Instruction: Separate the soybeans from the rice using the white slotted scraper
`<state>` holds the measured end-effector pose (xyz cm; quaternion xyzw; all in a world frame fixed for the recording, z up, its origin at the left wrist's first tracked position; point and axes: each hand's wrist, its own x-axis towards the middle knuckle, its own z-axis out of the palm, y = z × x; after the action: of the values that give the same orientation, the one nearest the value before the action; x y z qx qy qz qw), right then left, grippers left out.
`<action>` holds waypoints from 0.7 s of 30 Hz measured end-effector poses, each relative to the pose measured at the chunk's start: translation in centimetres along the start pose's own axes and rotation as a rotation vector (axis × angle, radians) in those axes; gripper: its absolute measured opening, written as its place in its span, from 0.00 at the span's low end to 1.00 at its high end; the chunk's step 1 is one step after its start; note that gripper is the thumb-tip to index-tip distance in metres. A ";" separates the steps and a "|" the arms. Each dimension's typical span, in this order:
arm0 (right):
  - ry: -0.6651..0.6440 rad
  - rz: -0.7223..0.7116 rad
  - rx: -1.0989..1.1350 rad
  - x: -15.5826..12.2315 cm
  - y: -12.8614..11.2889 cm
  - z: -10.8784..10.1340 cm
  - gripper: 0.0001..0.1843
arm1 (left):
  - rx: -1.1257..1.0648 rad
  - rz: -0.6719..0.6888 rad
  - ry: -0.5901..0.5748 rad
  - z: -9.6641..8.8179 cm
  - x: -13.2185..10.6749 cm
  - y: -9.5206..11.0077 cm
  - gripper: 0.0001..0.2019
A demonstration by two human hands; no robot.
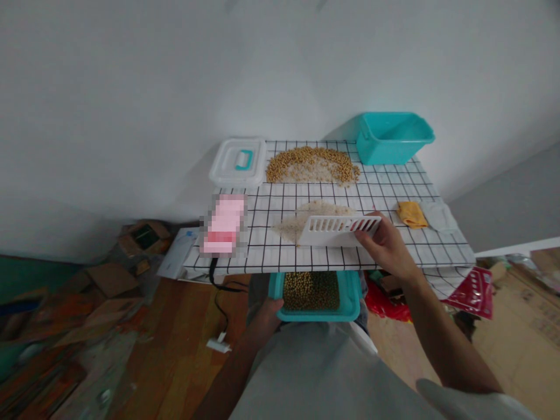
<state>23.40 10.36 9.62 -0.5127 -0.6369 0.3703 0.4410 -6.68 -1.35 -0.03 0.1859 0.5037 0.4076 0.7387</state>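
My right hand (385, 245) grips the right end of a white slotted scraper (335, 230) standing on edge on the checked tablecloth (394, 186), just in front of a small heap of pale grains (306, 216). My left hand (268, 309) holds the left rim of a teal tray (350, 300) filled with soybeans (311, 290), kept just below the table's front edge. Farther back lies a larger arc of soybeans mixed with rice (312, 165).
A clear lidded box (238, 162) sits at the back left, an empty teal bin (391, 137) at the back right. A yellow cloth (411, 214) and a white cloth (440, 216) lie at the right. A blurred pink object (224, 224) rests at the left. Cardboard clutters the floor.
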 end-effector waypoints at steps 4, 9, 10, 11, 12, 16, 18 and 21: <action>-0.028 0.003 -0.014 -0.4 -0.4 -0.3 0.10 | 0.032 0.033 0.014 -0.3 0.1 -0.1 0.04; -0.006 -0.005 -0.034 -0.8 -0.7 -0.3 0.10 | 0.004 -0.013 -0.054 -0.5 0.3 -0.8 0.11; -0.017 0.000 -0.038 -0.9 -0.8 -0.3 0.10 | -0.005 -0.018 -0.063 -0.5 0.4 -0.8 0.11; -0.028 0.005 -0.043 -1.0 -0.8 -0.2 0.10 | -0.014 -0.022 -0.066 -0.4 0.4 -0.8 0.10; -0.039 0.010 -0.047 -1.1 -0.9 -0.1 0.10 | -0.024 -0.023 -0.064 -0.2 0.4 -0.7 0.09; -0.066 0.031 -0.044 -1.8 -0.9 0.2 0.10 | -0.054 -0.022 -0.040 0.6 0.3 -0.2 0.08; -0.095 0.037 -0.036 -2.4 -1.0 0.1 0.09 | -0.048 -0.024 -0.036 0.7 0.2 -0.1 0.07; -0.153 0.068 -0.026 -3.2 -1.3 -0.3 0.07 | -0.035 -0.039 -0.034 0.7 -0.1 0.0 0.08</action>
<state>23.57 6.97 10.34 -0.5098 -0.6558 0.4148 0.3714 -6.03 -1.28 0.34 0.1698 0.4874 0.3988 0.7580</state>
